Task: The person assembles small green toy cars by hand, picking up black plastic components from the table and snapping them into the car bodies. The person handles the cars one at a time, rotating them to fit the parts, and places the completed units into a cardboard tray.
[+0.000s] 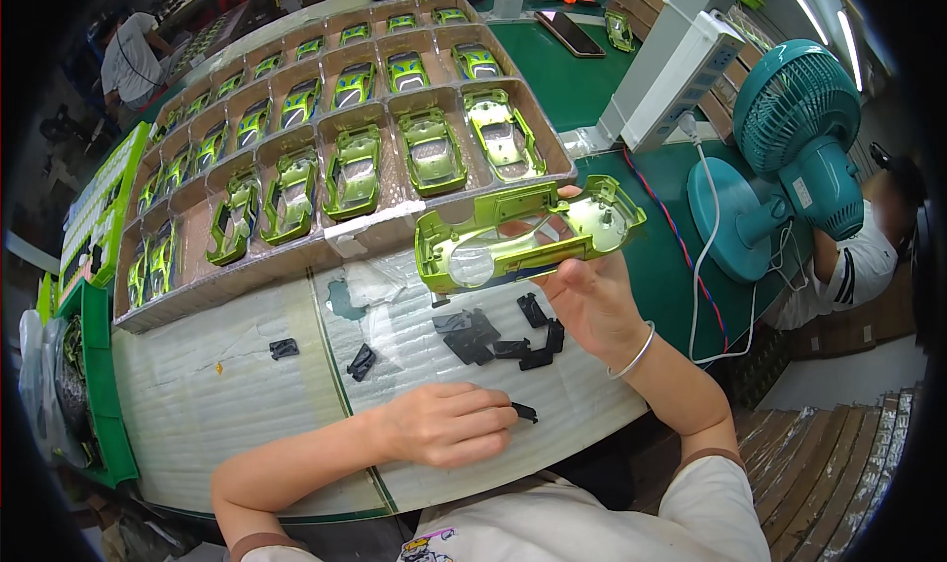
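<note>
My right hand (594, 304) holds up a green toy car body shell (533, 256), its hollow inside turned toward me. The thumb lies along the shell's lower edge, and the other fingers are partly hidden behind it. Lower down, just above the table, my left hand (449, 424) has its fingers closed on a small black plastic part (524, 412) that sticks out past the fingertips. Between the hands and the tray lies a loose group of black plastic parts (472, 335). Two more such parts, one black part (362, 362) and another black part (284, 348), lie farther left.
A compartmented tray (380, 229) of green car shells fills the table's far side. Right of it stand a metal post (681, 59), a teal fan (797, 118) and a white cable (706, 237). A phone (570, 34) lies behind. A green crate (99, 394) is at left; people sit nearby.
</note>
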Tool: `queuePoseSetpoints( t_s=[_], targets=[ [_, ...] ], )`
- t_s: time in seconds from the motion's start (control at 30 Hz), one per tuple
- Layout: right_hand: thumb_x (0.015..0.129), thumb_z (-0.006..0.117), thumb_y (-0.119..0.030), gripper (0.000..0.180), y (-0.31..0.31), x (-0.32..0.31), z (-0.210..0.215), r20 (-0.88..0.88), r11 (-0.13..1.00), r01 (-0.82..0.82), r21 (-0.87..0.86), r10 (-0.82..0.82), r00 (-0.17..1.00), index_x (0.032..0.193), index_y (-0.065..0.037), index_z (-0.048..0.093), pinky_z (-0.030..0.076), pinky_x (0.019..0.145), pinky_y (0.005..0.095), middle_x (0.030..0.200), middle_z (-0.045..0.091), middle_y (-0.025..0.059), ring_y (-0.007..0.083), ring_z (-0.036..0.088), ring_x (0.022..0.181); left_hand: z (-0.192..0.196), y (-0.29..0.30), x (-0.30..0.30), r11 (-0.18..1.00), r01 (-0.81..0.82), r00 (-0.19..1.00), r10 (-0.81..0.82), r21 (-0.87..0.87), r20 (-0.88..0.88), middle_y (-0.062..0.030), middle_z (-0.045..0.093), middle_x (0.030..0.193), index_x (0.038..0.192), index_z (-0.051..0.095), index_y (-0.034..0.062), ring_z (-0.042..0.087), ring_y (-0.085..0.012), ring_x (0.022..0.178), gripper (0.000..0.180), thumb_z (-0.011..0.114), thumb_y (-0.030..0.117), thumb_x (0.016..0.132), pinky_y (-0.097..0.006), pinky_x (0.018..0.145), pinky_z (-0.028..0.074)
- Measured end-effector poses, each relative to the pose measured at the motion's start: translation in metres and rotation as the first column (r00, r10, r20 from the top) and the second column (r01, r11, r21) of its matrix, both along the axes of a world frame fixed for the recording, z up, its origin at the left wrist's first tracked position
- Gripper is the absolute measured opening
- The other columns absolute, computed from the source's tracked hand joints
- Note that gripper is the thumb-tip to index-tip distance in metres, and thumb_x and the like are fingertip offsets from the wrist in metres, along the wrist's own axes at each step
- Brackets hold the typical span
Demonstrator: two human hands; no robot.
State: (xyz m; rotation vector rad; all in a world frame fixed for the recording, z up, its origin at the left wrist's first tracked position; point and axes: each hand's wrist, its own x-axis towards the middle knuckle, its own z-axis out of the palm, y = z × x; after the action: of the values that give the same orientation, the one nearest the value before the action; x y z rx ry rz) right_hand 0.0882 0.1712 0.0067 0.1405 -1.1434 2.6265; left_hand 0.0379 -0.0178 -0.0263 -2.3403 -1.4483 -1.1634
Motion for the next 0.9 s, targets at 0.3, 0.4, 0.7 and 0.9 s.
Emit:
queuePoseSetpoints(
  t_s=[0.3,0.4,0.7,0.9],
  targets=[
    [0.075,0.062,0.008,0.061,-0.001,-0.002,0.003,0.029,0.998,0.035,0.045,-0.037,0.999,0.125,-0.011,0.032,0.04,0.096,0.0351,0.121,0.048,0.0113,0.0216,0.047,0.115,0.0,0.0,0.0,1.0,0.005,1.0,-0.005,-0.018,-0.006,-0.0096,0.06,0.087,0.072,0.056,0.0028,0.061,-0.0211,0.078,0.006,0.061,0.004,0.069,-0.026,0.057,0.049],
    [0.075,0.061,0.01,0.061,-0.001,-0.004,0.001,0.029,0.997,0.054,0.049,-0.055,0.998,0.124,-0.012,0.033,0.041,0.095,0.0349,0.119,0.049,0.0108,0.0216,0.048,0.115,0.0,0.001,-0.001,1.0,0.016,1.0,-0.016,-0.026,-0.008,-0.0098,0.06,0.087,0.073,0.056,0.0026,0.061,-0.0212,0.079,0.007,0.061,0.005,0.069,-0.026,0.056,0.049],
    [0.077,0.061,0.005,0.056,0.001,-0.005,0.003,0.029,0.997,0.062,0.037,-0.063,0.998,0.124,-0.011,0.035,0.041,0.093,0.0333,0.114,0.052,0.0084,0.0211,0.049,0.112,0.002,0.0,0.0,0.999,0.006,1.0,-0.007,-0.038,-0.014,-0.0101,0.06,0.088,0.074,0.057,0.0026,0.061,-0.0209,0.078,0.007,0.061,0.004,0.068,-0.025,0.057,0.049],
    [0.079,0.065,-0.016,0.059,0.009,-0.006,0.0,0.118,0.985,0.069,0.158,-0.089,0.989,0.128,-0.011,0.031,0.044,0.094,0.034,0.121,0.044,0.0075,0.0206,0.049,0.113,0.005,0.001,-0.001,0.998,0.026,1.0,-0.026,-0.053,-0.011,-0.01,0.06,0.088,0.073,0.057,0.0032,0.061,-0.021,0.078,0.007,0.061,0.005,0.068,-0.025,0.057,0.049]
  ],
)
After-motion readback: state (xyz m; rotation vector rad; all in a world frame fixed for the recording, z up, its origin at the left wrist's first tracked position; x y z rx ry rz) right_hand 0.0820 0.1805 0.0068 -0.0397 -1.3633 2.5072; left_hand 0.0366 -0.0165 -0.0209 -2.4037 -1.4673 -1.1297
